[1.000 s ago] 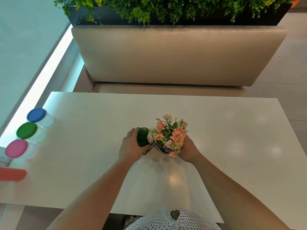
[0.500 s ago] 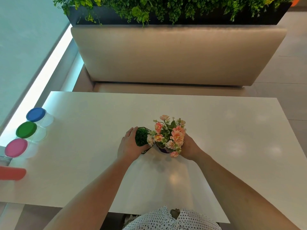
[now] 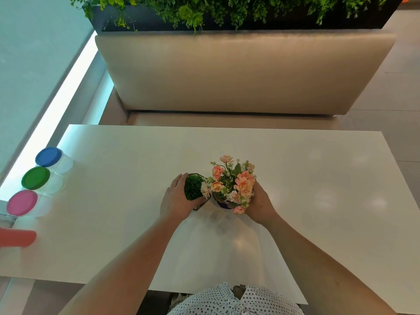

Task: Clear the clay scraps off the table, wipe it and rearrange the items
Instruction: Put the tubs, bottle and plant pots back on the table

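The left hand (image 3: 178,201) is curled round the near left side of a small green ball plant (image 3: 193,189) set in a black wire frame, with the fingers wrapped over its far left edge and the thumb along its near side. The right hand (image 3: 261,205) is cupped against the right side of a flower pot (image 3: 223,204), a small purple pot carrying a bunch of peach and pink flowers (image 3: 234,181). Its fingers are mostly hidden under the blossoms, but the hand bends round the pot. The two plants stand just beside each other, the wire frame touching or nearly touching the pot, at about the middle of the white table (image 3: 318,178). Both forearms reach in from the near edge. Well apart from the hands, along the table's left edge, three clear jars stand in a row: the blue-lidded jar (image 3: 48,156) farthest, the green-lidded jar (image 3: 36,178) in the middle and the pink-lidded jar (image 3: 22,203) nearest. A blurred red object (image 3: 18,238) lies nearer still, cut off by the left border. Beyond the table's far edge is a beige bench (image 3: 245,71), and behind its backrest a dark planter of green foliage (image 3: 227,12). A polka-dot garment (image 3: 234,301) shows at the near edge.
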`<action>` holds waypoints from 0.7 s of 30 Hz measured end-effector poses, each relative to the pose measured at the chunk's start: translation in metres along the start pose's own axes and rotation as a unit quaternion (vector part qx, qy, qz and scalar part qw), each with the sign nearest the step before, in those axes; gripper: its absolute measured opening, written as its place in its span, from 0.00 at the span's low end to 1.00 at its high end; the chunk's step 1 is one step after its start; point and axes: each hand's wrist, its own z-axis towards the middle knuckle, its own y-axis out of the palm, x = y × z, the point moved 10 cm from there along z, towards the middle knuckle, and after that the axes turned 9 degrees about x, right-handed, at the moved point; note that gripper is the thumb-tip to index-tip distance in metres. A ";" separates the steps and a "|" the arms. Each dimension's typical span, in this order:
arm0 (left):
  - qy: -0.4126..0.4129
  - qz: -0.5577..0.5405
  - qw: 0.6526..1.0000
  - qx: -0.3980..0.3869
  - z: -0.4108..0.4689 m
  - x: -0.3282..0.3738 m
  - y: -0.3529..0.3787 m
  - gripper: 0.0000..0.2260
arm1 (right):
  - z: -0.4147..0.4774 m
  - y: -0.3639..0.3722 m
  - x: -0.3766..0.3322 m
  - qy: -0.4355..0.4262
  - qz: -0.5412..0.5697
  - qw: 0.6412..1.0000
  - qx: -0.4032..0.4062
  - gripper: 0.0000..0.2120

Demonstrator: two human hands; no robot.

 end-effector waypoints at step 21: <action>-0.015 0.013 1.000 0.010 -0.003 0.002 0.001 0.44 | -0.008 -0.002 -0.001 -0.025 0.022 0.999 0.008 0.44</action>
